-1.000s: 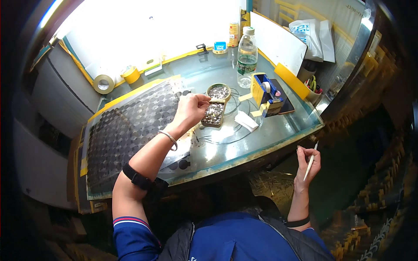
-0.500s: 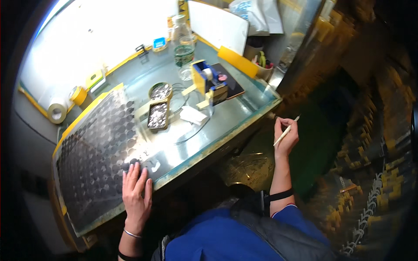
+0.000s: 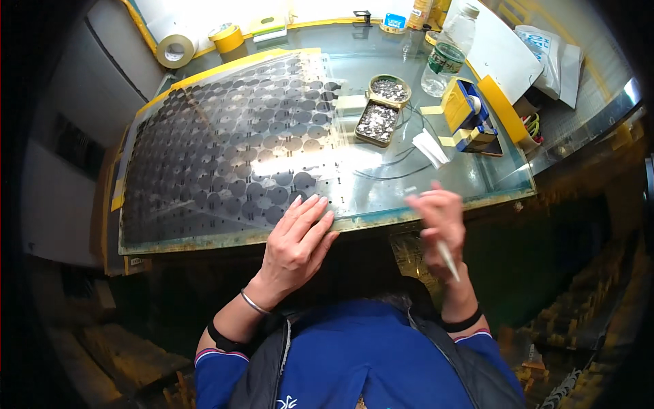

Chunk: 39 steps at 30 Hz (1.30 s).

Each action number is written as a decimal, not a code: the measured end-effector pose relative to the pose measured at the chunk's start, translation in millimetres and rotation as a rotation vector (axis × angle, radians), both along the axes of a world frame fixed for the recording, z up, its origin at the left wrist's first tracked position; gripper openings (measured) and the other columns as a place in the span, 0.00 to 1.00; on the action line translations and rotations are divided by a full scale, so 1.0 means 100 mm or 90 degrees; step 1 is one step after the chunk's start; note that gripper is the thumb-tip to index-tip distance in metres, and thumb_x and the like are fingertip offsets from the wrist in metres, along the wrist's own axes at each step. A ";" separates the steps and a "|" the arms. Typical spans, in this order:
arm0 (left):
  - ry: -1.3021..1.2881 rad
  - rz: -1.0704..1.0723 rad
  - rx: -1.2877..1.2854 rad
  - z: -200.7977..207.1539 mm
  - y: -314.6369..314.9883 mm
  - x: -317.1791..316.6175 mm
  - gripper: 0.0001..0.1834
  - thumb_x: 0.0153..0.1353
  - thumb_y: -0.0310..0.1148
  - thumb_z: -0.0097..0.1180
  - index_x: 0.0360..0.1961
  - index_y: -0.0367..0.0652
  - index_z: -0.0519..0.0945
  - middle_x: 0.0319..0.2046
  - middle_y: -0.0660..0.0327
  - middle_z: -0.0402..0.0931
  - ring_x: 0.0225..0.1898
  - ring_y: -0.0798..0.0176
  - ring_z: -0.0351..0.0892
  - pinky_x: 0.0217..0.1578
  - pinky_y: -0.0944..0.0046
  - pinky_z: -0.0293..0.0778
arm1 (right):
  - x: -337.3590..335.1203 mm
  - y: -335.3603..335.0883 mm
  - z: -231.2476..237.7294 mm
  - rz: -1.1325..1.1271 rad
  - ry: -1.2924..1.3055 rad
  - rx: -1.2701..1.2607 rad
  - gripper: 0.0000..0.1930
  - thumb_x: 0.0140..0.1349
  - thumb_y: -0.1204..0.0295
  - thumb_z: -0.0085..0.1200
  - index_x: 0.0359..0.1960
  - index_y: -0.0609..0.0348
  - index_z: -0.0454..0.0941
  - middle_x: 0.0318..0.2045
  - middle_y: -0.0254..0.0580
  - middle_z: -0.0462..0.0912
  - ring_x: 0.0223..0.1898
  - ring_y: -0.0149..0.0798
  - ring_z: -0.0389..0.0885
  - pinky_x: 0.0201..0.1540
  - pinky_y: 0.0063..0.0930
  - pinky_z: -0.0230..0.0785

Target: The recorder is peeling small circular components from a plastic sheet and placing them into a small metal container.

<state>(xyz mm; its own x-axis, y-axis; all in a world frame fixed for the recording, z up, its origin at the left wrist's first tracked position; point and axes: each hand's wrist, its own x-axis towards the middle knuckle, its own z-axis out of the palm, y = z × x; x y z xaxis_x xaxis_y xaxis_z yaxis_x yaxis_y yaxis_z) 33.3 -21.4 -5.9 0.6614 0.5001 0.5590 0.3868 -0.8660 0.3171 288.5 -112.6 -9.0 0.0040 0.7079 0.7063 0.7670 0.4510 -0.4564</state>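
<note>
My left hand lies flat, fingers apart, on the near edge of a clear sheet covered with rows of dark round discs. My right hand, blurred by motion, hovers at the glass table's front edge and grips a thin white stick that points down toward me. Behind the sheet stand a rectangular tin and a round tin, both full of small silvery pieces.
A plastic water bottle, a blue and yellow tape dispenser, folded white paper and thin wires lie at the right. Tape rolls sit at the far left. A white board leans at the back right.
The view has swung down toward the table. My left hand left the tins and came back to the sheet's near edge. My right hand rose from beside the table to its front edge, still holding the stick.
</note>
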 end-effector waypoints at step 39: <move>-0.306 -0.099 -0.635 0.19 -0.15 0.32 0.05 0.63 0.24 0.60 0.38 0.32 0.81 0.32 0.61 0.81 0.32 0.73 0.80 0.28 0.74 0.78 | -0.55 0.08 0.12 0.065 0.438 -0.098 0.14 0.55 0.80 0.66 0.44 0.60 0.80 0.37 0.42 0.86 0.40 0.32 0.83 0.45 0.24 0.73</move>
